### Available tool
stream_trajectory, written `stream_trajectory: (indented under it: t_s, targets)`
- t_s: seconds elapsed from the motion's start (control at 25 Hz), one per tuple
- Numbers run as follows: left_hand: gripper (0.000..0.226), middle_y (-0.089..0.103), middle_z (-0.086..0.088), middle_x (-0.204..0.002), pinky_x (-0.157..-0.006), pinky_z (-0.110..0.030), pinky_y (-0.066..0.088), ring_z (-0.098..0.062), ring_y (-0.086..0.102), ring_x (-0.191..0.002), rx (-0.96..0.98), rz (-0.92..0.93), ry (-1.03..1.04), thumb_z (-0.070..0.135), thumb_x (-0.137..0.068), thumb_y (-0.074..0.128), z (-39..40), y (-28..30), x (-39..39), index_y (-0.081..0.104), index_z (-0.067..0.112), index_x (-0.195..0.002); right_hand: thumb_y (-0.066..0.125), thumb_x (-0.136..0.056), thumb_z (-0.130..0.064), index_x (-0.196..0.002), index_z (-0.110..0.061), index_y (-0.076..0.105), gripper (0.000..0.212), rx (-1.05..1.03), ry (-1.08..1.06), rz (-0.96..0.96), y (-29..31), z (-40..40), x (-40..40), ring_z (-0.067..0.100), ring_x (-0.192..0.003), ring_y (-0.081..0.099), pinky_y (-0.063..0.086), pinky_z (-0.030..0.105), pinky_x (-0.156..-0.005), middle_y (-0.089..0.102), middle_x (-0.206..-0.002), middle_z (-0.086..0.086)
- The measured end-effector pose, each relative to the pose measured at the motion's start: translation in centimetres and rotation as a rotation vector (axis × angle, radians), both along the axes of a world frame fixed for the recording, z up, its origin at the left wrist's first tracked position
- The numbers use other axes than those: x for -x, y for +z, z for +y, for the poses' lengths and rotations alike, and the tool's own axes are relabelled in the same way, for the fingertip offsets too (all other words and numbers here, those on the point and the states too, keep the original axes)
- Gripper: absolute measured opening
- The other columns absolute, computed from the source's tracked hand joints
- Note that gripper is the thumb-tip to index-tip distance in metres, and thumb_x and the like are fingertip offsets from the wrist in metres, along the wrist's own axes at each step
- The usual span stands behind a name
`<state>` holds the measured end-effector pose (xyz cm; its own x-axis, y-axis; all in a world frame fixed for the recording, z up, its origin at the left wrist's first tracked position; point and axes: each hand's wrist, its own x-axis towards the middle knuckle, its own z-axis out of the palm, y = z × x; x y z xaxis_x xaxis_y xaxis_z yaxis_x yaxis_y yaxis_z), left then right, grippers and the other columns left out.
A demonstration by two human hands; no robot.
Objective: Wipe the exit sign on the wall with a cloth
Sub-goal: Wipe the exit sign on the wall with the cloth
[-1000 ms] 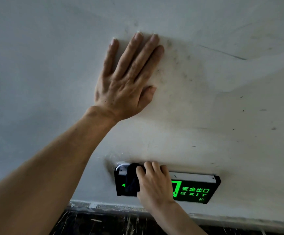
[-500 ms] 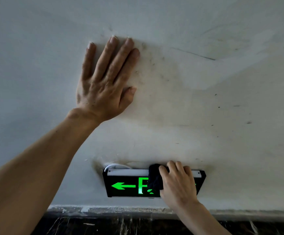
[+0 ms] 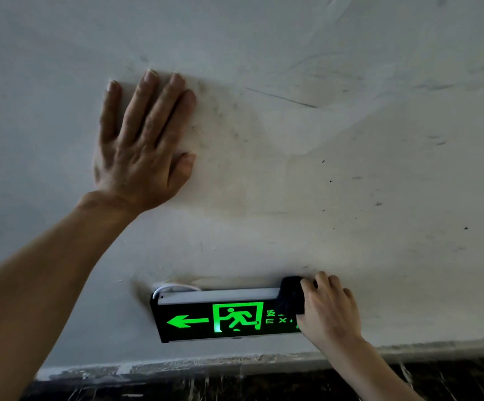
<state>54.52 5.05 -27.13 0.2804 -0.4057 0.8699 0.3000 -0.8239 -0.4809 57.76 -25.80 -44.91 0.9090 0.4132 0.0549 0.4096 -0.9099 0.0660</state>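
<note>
The dark cloth (image 3: pixel 291 295) is pinched by the right hand (image 3: pixel 329 309) at the exit sign (image 3: pixel 220 319) right end; the left hand (image 3: pixel 144 143) is spread flat on the wall (image 3: pixel 350 183). Probably a return stroke leftward is needed.

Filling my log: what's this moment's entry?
left hand flat on wall | right hand presses cloth on sign right end

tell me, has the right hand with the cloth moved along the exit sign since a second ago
Yes. The right hand and black cloth slid from the exit sign's arrow end to its opposite, right end, now covering part of the EXIT lettering.
</note>
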Motion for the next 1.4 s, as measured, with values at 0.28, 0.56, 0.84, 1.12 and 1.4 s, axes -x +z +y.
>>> stream_trajectory:
  t_s: [0.28, 0.56, 0.84, 1.12, 1.4]
  targets:
    - [0.066, 0.038, -0.016, -0.154, -0.119, -0.053, 0.015, -0.034, 0.028, -0.143, 0.004, 0.006, -0.001, 0.042, -0.097, 0.037, -0.2, 0.0, 0.0, 0.033, 0.007, -0.152, 0.053, -0.074, -0.041, -0.072, -0.020, 0.056, 0.021, -0.321, -0.236, 0.335, 0.4, -2.1, 0.3, 0.017, -0.066, 0.054, 0.038, 0.028, -0.056, 0.057, -0.073, -0.003]
    - [0.066, 0.037, -0.017, -0.154, -0.113, -0.061, 0.025, -0.035, 0.030, -0.142, 0.010, 0.010, 0.010, 0.041, -0.096, 0.038, -0.2, 0.0, 0.1, 0.033, 0.006, -0.152, 0.066, -0.077, -0.021, -0.074, -0.009, 0.055, 0.017, -0.773, -0.598, 0.753, -3.4, -7.8, 1.5, 0.025, -0.070, 0.061, 0.035, 0.032, -0.057, 0.061, -0.074, 0.010]
    - [0.065, 0.037, -0.017, -0.153, -0.113, -0.062, 0.023, -0.036, 0.029, -0.142, 0.022, 0.029, 0.008, 0.040, -0.097, 0.038, -0.3, -0.1, 0.2, 0.032, 0.006, -0.152, 0.072, -0.076, -0.013, -0.109, -0.032, 0.058, 0.041, -1.390, -0.479, 0.324, -3.7, -4.5, -0.5, 0.020, -0.093, 0.061, 0.051, 0.044, -0.081, 0.064, -0.102, -0.003]
    - [0.065, 0.036, -0.015, -0.154, -0.117, -0.056, 0.018, -0.035, 0.028, -0.143, 0.002, 0.008, 0.015, 0.043, -0.098, 0.034, 0.0, -0.1, -0.2, 0.033, 0.006, -0.152, 0.078, -0.069, -0.003, -0.112, -0.030, 0.055, 0.056, -1.222, -0.307, 0.115, -5.8, -2.2, -0.2, 0.018, -0.094, 0.055, 0.044, 0.033, -0.077, 0.047, -0.112, -0.005]
    - [0.065, 0.037, -0.016, -0.154, -0.114, -0.059, 0.023, -0.036, 0.030, -0.142, -0.006, 0.003, 0.019, 0.042, -0.097, 0.033, -0.1, 0.0, -0.1, 0.034, 0.007, -0.151, 0.077, -0.071, -0.003, -0.115, -0.026, 0.058, 0.054, -1.218, -0.361, 0.018, -7.0, -2.0, -0.1, 0.026, -0.101, 0.059, 0.053, 0.043, -0.082, 0.057, -0.120, 0.003]
